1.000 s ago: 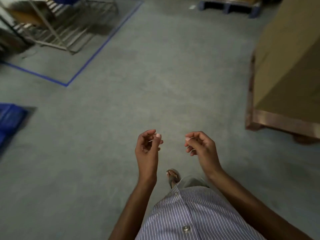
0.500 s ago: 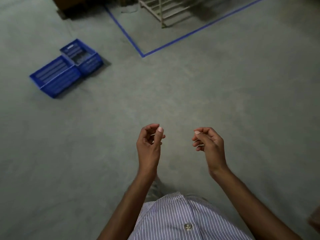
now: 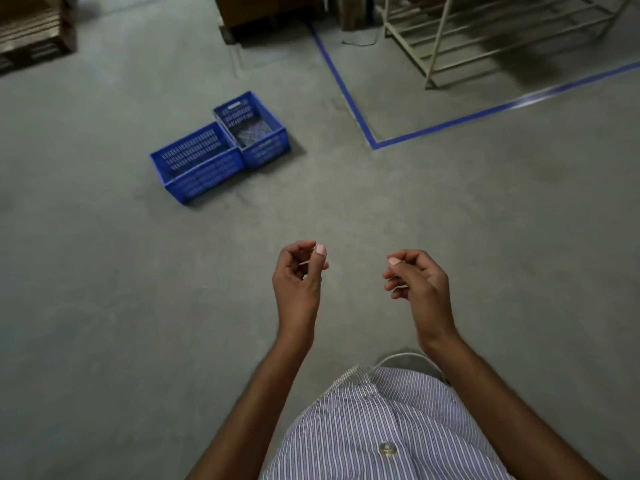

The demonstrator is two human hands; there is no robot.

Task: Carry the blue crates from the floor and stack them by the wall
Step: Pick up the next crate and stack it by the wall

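Note:
Two blue slatted crates sit side by side on the grey floor ahead and to my left: the nearer, larger crate (image 3: 197, 163) and a smaller, deeper crate (image 3: 252, 129) touching its far right corner. Both look empty. My left hand (image 3: 298, 273) and my right hand (image 3: 414, 280) hover in front of my body, well short of the crates. Their fingers hang loosely curled and hold nothing.
Blue tape (image 3: 349, 95) marks a floor zone at the upper right, with a cream metal rack (image 3: 450, 39) inside it. A wooden pallet stack (image 3: 34, 32) stands at the upper left, and brown boxes (image 3: 263, 8) at the top centre.
My view has swung left, bringing the two crates from the left edge toward the middle and closer. My hands keep the same loose pose in front of me.

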